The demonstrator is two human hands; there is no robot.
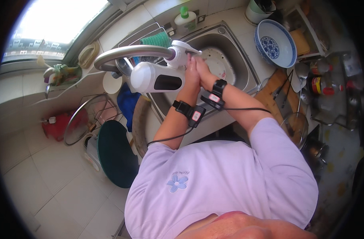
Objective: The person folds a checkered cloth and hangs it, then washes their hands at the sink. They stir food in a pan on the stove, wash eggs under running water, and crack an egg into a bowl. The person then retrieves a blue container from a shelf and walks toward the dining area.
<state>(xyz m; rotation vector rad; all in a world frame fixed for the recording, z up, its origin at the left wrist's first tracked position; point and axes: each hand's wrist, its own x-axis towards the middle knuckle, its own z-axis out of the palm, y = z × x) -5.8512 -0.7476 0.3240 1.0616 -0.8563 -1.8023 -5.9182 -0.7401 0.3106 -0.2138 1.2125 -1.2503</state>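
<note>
My left hand (pixel 193 74) and my right hand (pixel 205 71) are pressed together over the stainless steel sink (pixel 244 64). Both hands lie right beside the white electric faucet (pixel 158 78), just below its lever handle (pixel 185 46). Their fingertips are partly hidden by the faucet, and no object shows between the palms. Small dark and reddish scraps (pixel 222 74) lie on the pale bottom inside the sink. Each wrist wears a black strap with a small device, the left one (pixel 196 116) and the right one (pixel 215 100), with a cable running up each arm.
A green-pump soap bottle (pixel 185 25) and a green scrubbing cloth (pixel 154 39) in a wire rack stand behind the faucet. At right are a blue-and-white bowl (pixel 285 44) and a wooden cutting board (pixel 267 89) with a knife. A glass lid (pixel 77 125) and a dark green round board (pixel 114 155) stand left.
</note>
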